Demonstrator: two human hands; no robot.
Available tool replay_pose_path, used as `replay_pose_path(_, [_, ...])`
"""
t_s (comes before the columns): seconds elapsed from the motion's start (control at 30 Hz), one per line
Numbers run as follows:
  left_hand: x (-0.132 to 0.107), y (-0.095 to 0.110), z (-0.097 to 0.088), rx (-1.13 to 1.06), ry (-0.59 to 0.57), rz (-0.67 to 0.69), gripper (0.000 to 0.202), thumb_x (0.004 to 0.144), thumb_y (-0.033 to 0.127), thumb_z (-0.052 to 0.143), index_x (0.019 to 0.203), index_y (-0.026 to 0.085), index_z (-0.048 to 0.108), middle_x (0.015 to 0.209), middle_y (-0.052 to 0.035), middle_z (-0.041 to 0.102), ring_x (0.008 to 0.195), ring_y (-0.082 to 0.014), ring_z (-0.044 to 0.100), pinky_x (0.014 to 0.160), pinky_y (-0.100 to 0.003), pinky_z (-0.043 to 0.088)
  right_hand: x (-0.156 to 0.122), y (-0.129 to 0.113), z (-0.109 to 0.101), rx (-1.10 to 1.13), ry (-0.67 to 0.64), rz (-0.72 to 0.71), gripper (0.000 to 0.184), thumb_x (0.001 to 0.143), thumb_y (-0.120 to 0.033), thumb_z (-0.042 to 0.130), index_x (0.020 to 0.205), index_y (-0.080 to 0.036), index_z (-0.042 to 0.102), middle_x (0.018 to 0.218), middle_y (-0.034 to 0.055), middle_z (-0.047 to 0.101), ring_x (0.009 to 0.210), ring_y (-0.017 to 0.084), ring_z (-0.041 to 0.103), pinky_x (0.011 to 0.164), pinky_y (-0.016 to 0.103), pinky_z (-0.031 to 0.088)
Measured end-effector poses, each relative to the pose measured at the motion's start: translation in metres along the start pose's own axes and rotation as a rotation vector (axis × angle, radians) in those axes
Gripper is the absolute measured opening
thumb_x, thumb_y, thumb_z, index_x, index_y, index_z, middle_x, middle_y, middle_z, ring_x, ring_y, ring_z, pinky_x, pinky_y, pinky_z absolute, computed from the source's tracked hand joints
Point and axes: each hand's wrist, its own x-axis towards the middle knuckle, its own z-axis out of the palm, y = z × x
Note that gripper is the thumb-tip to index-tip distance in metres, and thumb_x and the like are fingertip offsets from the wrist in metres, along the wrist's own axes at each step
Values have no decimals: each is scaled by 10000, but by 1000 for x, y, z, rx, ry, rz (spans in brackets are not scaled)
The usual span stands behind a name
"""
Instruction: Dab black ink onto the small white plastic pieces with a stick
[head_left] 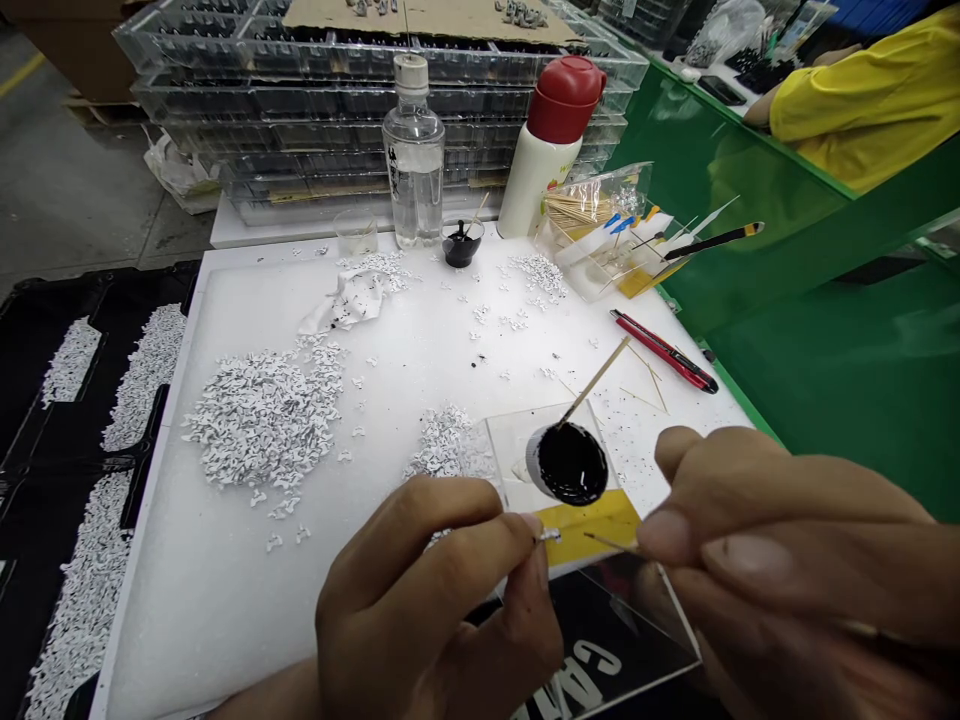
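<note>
Between thumb and forefinger, my left hand pinches a tiny white part with a dark mark on it. My right hand grips a thin wooden toothpick, its tip pointing left at the part, a small gap away. Just beyond the fingertips stands a small cup of black paint, with a wooden stick leaning in it. The cup rests on a clear acrylic plate that carries a strip of yellow tape.
Piles of small white parts cover the table's left side. A red utility knife lies at right. Behind are a clear bottle, a red-capped flask, a black paint dish and stacked trays. A person in yellow sits beyond the green partition.
</note>
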Motion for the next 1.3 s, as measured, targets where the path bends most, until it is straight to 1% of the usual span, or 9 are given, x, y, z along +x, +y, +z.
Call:
replay_pose_path(0.1, [-4, -2, 3, -10, -7, -5, 211, 850, -16, 687, 956, 166, 678, 894, 15, 713, 719, -82, 711, 645, -167, 623, 9, -6, 8, 53, -35, -90, 580, 775, -14, 896, 1161, -418, 744, 970, -46, 783, 714, 121, 721, 640, 255, 664])
replay_pose_path(0.2, [-6, -3, 4, -24, 27, -8, 198, 852, -16, 686, 946, 158, 681, 893, 17, 704, 722, -70, 697, 659, -156, 613, 23, -12, 18, 71, -32, -116, 478, 858, -30, 829, 1189, -364, 745, 859, 2, 777, 630, 129, 711, 613, 268, 661])
replay_pose_path(0.37, [-5, 2, 1, -22, -14, -19, 217, 837, -42, 689, 956, 140, 687, 925, 12, 697, 776, -59, 699, 723, -137, 608, 40, -20, 33, 37, 107, -147, 378, 918, -68, 776, 1182, -337, 754, 695, -16, 714, 455, 112, 637, 399, 186, 510])
replay_pose_path(0.5, [-4, 1, 2, -23, 8, -51, 220, 836, -44, 691, 948, 145, 683, 914, 16, 699, 772, -66, 701, 712, -145, 613, 31, -12, 23, 64, -11, -117, 236, 943, -130, 781, 1105, -301, 781, 764, 33, 757, 575, 122, 708, 567, 222, 623])
replay_pose_path(0.67, [-5, -2, 3, -27, 37, 1, 197, 862, -9, 670, 958, 162, 680, 893, 13, 703, 717, -74, 693, 633, -163, 609, 18, -3, 7, 72, -99, -95, 459, 804, -19, 878, 1105, -348, 768, 944, -3, 797, 712, 123, 736, 730, 290, 680])
replay_pose_path(0.87, [-4, 0, 1, -21, -14, -33, 235, 829, -56, 688, 963, 137, 686, 926, 9, 702, 781, -68, 702, 720, -143, 612, 18, -2, 9, 21, -137, -120, 488, 828, -36, 866, 1148, -387, 757, 1011, -39, 794, 742, 106, 743, 805, 276, 676])
replay_pose_path(1.03, [-4, -2, 4, -44, -8, -6, 217, 833, -49, 688, 953, 132, 677, 914, 16, 689, 786, -62, 691, 736, -131, 602, 15, -3, 10, 46, -125, -114, 445, 853, -77, 861, 1158, -381, 746, 1045, -45, 778, 789, 90, 728, 748, 243, 642])
replay_pose_path(1.2, [-2, -3, 2, -84, -6, -4, 228, 826, -58, 683, 957, 129, 680, 921, 7, 687, 782, -61, 688, 732, -130, 597, 23, -11, 18, 90, -44, -122, 157, 973, -172, 716, 1095, -261, 761, 846, 23, 760, 704, 91, 720, 614, 204, 605])
replay_pose_path(1.3, [-2, -1, 1, -102, -18, -9, 237, 827, -64, 688, 969, 125, 678, 927, 4, 686, 796, -58, 692, 760, -120, 598, 22, -10, 16, 106, -67, -113, 195, 952, -139, 742, 1105, -261, 741, 910, 4, 763, 766, 82, 729, 644, 193, 613])
